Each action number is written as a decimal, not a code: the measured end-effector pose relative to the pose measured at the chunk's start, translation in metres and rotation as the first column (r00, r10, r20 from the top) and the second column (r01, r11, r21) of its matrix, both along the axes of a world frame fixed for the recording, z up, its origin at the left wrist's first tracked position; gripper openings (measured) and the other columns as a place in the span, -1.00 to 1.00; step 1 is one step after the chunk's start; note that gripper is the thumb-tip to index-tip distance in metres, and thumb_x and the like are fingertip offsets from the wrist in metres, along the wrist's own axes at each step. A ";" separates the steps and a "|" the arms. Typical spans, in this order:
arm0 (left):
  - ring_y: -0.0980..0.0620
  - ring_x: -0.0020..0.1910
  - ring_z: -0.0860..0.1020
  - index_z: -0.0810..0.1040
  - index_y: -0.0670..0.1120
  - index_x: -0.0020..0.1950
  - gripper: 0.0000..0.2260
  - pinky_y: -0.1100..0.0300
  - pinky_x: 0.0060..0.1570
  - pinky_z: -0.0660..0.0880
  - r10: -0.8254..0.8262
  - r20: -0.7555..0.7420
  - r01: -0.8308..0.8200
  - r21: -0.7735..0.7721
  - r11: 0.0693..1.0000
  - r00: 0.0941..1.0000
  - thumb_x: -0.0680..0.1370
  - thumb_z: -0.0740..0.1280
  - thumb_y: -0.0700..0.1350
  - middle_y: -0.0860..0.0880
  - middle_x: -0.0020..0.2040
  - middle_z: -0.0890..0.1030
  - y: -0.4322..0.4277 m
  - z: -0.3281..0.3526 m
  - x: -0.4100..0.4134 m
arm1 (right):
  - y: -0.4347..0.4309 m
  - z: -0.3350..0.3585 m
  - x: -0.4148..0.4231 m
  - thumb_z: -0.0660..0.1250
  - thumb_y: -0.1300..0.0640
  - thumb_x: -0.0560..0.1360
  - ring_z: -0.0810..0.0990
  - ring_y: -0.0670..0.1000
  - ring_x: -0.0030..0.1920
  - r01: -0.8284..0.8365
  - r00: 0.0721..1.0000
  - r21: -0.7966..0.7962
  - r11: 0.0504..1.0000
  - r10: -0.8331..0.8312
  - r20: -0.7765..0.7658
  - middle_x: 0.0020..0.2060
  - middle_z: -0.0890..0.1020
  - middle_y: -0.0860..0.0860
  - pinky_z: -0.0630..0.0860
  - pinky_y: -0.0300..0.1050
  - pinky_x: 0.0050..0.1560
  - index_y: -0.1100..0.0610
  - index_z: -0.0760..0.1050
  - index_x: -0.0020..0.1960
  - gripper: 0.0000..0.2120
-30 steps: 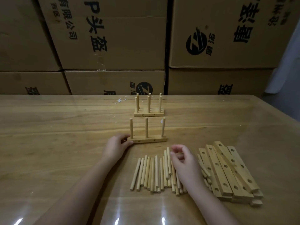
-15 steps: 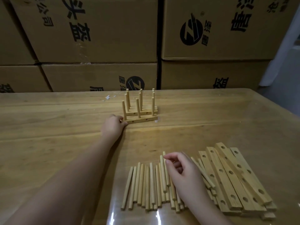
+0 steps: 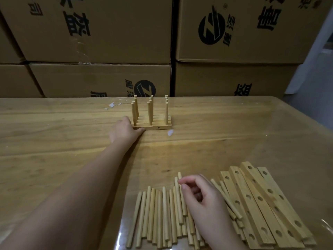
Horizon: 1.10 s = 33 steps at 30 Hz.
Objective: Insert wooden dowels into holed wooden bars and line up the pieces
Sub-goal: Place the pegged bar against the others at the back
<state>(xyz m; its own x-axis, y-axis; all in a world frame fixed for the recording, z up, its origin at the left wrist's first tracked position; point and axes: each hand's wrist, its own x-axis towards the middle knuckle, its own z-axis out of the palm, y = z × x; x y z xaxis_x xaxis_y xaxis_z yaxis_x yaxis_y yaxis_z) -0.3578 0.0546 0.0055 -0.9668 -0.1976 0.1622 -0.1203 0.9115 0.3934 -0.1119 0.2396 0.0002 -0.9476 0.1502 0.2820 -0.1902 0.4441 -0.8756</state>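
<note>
Three assembled bars with upright dowels (image 3: 152,126) stand side by side at the far middle of the table. My left hand (image 3: 124,131) reaches out to the front bar and holds its left end, thumb along the front face. Near me lies a pile of loose dowels (image 3: 158,217). My right hand (image 3: 203,202) hovers over that pile with curled fingers, index tip and thumb pinching the top part of one dowel (image 3: 179,175) that still lies on the pile. To its right is a stack of holed wooden bars (image 3: 261,202).
Stacked cardboard boxes (image 3: 100,33) form a wall behind the wooden table (image 3: 54,141). Small white scraps lie by the assembled bars (image 3: 170,132) and farther back left (image 3: 112,105). The table's right edge runs diagonally at the right.
My left hand has slid the front assembled bar away from me until it sits against the other two. The right hand has stayed over the dowel pile.
</note>
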 end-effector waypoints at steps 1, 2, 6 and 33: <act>-0.03 -0.09 0.51 0.42 -0.06 0.11 -0.51 0.12 -0.25 0.46 0.007 0.001 -0.007 0.008 1.000 1.000 0.42 0.39 0.27 -0.05 -0.03 0.55 0.001 0.000 -0.001 | 0.000 0.000 0.000 0.32 0.22 0.47 0.49 -0.14 -0.23 0.000 1.000 -0.006 1.000 0.000 0.001 -0.26 0.53 -0.16 0.39 -0.40 -0.28 -0.06 0.56 -0.17 -0.81; -0.02 -0.09 0.51 0.42 -0.06 0.11 -0.51 0.13 -0.26 0.46 0.013 -0.002 -0.013 0.007 1.000 1.000 0.42 0.39 0.27 -0.05 -0.02 0.55 0.002 0.000 -0.001 | 0.000 0.000 0.000 0.33 0.23 0.47 0.49 -0.14 -0.24 0.002 1.000 -0.012 1.000 -0.002 0.000 -0.26 0.52 -0.18 0.38 -0.41 -0.28 -0.06 0.56 -0.17 -0.81; -0.08 0.02 0.53 0.44 -0.09 0.18 -0.51 0.06 -0.05 0.55 0.013 -0.012 -0.013 0.014 1.000 1.000 0.45 0.39 0.22 -0.10 0.07 0.57 0.004 -0.001 0.002 | -0.001 0.000 0.000 0.32 0.22 0.47 0.49 -0.15 -0.23 0.000 1.000 -0.003 1.000 0.000 -0.003 -0.26 0.52 -0.18 0.39 -0.40 -0.28 -0.07 0.56 -0.17 -0.81; 0.11 0.03 0.48 0.55 0.04 -0.10 -0.81 0.33 0.01 0.31 -0.320 -0.162 0.358 0.474 0.804 0.934 0.56 0.24 -0.23 0.07 -0.04 0.53 0.014 -0.017 0.212 | -0.010 0.018 0.025 0.38 0.24 0.40 0.50 -0.05 -0.18 0.209 0.951 0.567 0.797 -0.030 -0.308 -0.15 0.53 -0.05 0.40 -0.20 -0.18 0.09 0.59 -0.05 -0.86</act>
